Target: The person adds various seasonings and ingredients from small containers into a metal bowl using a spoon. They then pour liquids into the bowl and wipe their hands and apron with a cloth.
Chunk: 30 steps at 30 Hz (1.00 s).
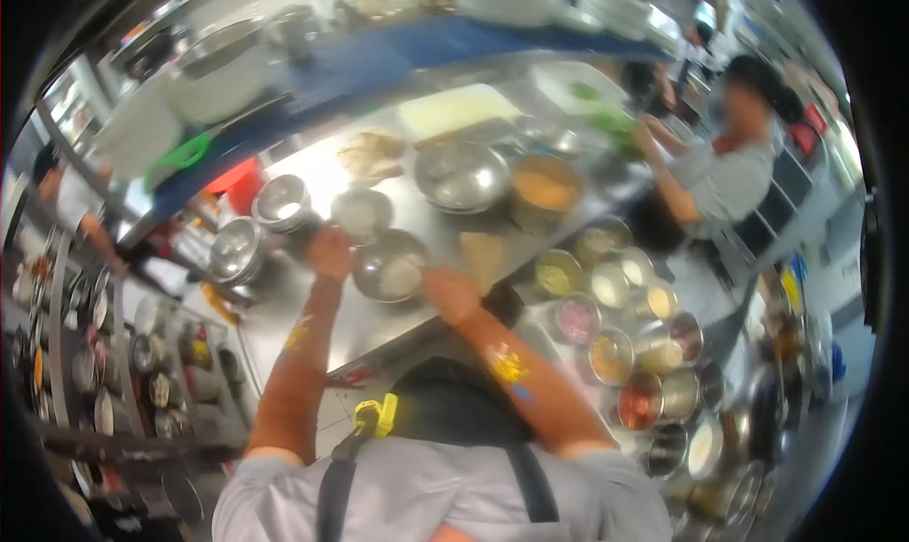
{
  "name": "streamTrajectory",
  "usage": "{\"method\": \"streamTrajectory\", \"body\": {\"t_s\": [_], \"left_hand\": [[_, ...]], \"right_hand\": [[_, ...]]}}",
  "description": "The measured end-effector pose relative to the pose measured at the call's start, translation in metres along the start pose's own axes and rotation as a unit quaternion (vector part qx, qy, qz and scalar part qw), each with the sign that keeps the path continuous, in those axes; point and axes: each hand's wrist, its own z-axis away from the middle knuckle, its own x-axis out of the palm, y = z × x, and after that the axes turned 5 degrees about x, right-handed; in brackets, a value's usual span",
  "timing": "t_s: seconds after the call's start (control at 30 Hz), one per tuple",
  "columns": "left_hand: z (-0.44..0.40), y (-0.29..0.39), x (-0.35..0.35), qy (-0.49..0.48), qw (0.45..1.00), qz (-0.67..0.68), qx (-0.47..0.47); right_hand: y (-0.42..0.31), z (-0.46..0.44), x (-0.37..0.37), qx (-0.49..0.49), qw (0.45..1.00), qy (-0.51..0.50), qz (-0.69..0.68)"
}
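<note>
On the steel table stands a metal bowl (371,275) with something white in it. My right hand (453,294) is at the bowl's right rim, its fingers closed; motion blur hides whether they grip the rim or a tool. To the left of the bowl, my left hand (329,251) is closed, just below another bowl (362,214) with pale contents; what it holds, if anything, is too blurred to tell. Stacked metal bowls (281,201) stand further left. Behind are a large metal bowl (461,177) and a container of orange food (545,184).
At the right a co-worker (729,163) handles green leaves (615,125). Several ingredient containers (578,319) stand at the lower right. A yellow board (458,112) lies at the back. Another person (80,201) is at the far left, near shelves (104,433).
</note>
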Motion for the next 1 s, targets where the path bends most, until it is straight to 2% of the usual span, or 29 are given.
{"method": "streamTrajectory", "body": {"t_s": [0.03, 0.07, 0.1, 0.13, 0.2, 0.27, 0.3, 0.4, 0.47, 0.5, 0.57, 0.6, 0.63, 0.67, 0.73, 0.77, 0.8, 0.83, 0.93, 1.0], "left_hand": [[-0.002, -0.008, 0.003, -0.02, 0.998, -0.005, -0.053], [0.003, -0.036, 0.021, -0.042, 0.997, 0.025, -0.058], [-0.01, -0.028, 0.008, -0.12, 0.946, 0.189, -0.234], [-0.004, -0.045, 0.026, -0.053, 0.841, 0.436, -0.317], [-0.023, 0.014, -0.01, -0.054, 0.783, 0.502, -0.362], [-0.038, 0.057, -0.028, -0.06, 0.79, 0.481, -0.376], [-0.041, 0.068, -0.03, -0.096, 0.793, 0.482, -0.361], [-0.044, 0.119, -0.019, -0.161, 0.812, 0.471, -0.305], [-0.038, 0.175, -0.012, -0.243, 0.784, 0.509, -0.259], [-0.031, 0.202, 0.0, -0.277, 0.754, 0.541, -0.247], [-0.022, 0.275, 0.025, -0.346, 0.752, 0.508, -0.236], [-0.012, 0.301, 0.046, -0.39, 0.76, 0.491, -0.171], [0.006, 0.329, 0.075, -0.399, 0.707, 0.563, -0.155], [0.01, 0.367, 0.084, -0.404, 0.765, 0.495, -0.074], [0.026, 0.433, 0.109, -0.438, 0.772, 0.46, -0.035], [0.04, 0.456, 0.13, -0.404, 0.802, 0.437, 0.037], [0.047, 0.481, 0.142, -0.329, 0.855, 0.365, 0.164], [0.054, 0.503, 0.149, -0.447, 0.802, 0.39, 0.064], [0.083, 0.541, 0.162, -0.441, 0.784, 0.436, 0.024], [0.101, 0.555, 0.174, -0.465, 0.797, 0.383, 0.038]], "right_hand": [[0.003, 0.002, 0.005, 0.007, 0.999, -0.027, 0.023], [0.004, -0.001, 0.009, 0.019, 0.997, -0.049, 0.048], [0.004, -0.002, 0.008, 0.025, 0.998, -0.05, 0.036], [0.0, -0.001, 0.005, 0.031, 0.998, -0.054, 0.02], [-0.004, 0.004, -0.015, 0.022, 0.999, -0.021, -0.02], [-0.003, 0.024, -0.054, 0.006, 0.997, 0.064, -0.053], [-0.003, 0.036, -0.074, -0.006, 0.992, 0.104, -0.069], [0.004, 0.086, -0.143, 0.106, 0.973, 0.175, -0.109], [0.011, 0.125, -0.188, 0.187, 0.949, 0.225, -0.119], [0.018, 0.144, -0.208, 0.191, 0.942, 0.262, -0.088], [0.022, 0.177, -0.252, 0.234, 0.921, 0.311, -0.037], [0.021, 0.191, -0.272, 0.27, 0.907, 0.323, -0.018], [0.027, 0.206, -0.286, 0.279, 0.895, 0.348, 0.005], [0.033, 0.219, -0.298, 0.287, 0.883, 0.372, 0.027], [0.038, 0.239, -0.325, 0.319, 0.863, 0.376, 0.106], [0.044, 0.249, -0.331, 0.333, 0.849, 0.401, 0.09], [0.048, 0.257, -0.338, 0.346, 0.833, 0.425, 0.074], [0.048, 0.269, -0.343, 0.437, 0.8, 0.411, 0.007], [0.065, 0.287, -0.358, 0.402, 0.814, 0.411, 0.081], [0.079, 0.294, -0.359, 0.422, 0.811, 0.398, 0.073]]}}
